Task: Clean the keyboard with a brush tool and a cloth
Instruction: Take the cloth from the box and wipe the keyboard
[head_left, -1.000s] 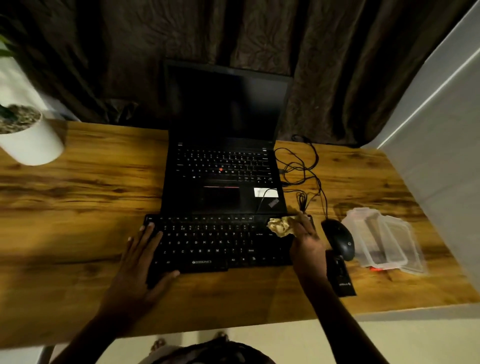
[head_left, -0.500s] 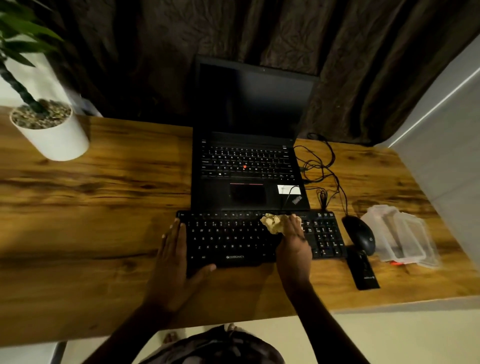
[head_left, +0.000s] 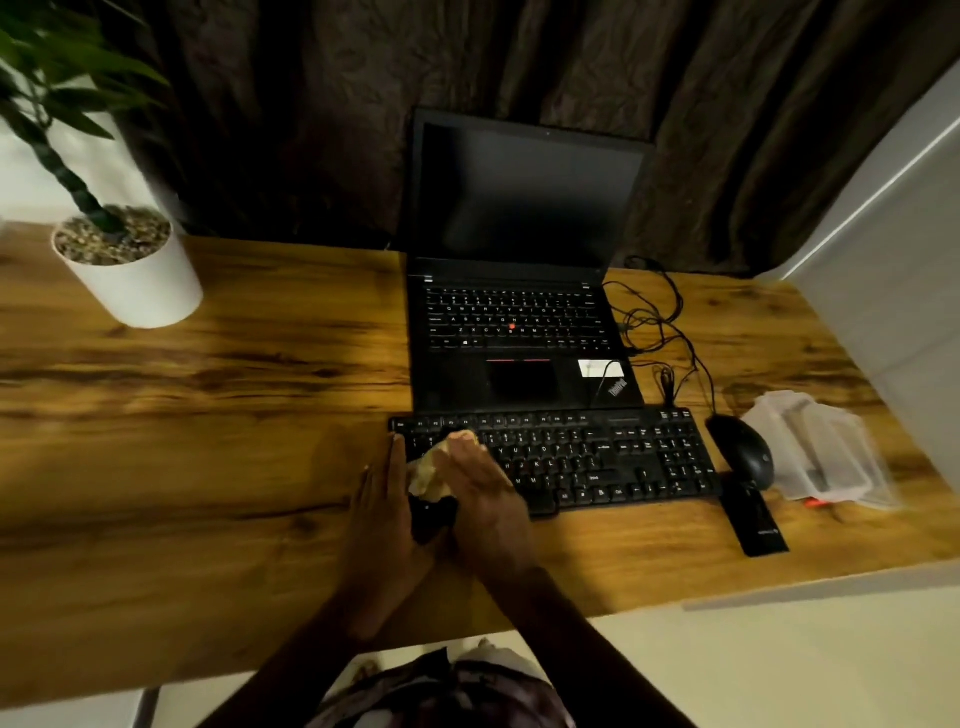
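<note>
Our left hand (head_left: 382, 519) lies flat with straight fingers at the left end of the keyboard (head_left: 597, 457) and holds nothing. Just beside it, our right hand (head_left: 485, 499) holds the crumpled cloth (head_left: 427, 470) down on the leftmost keys. The keyboard lies on the worktop (head_left: 208, 467). Right of the hands, past the keyboard, we see a mouse (head_left: 743, 452) and a clear plastic box (head_left: 821, 457). Beyond the hands stands an open laptop (head_left: 519, 338), and far to the left a white plant pot (head_left: 140, 286).
</note>
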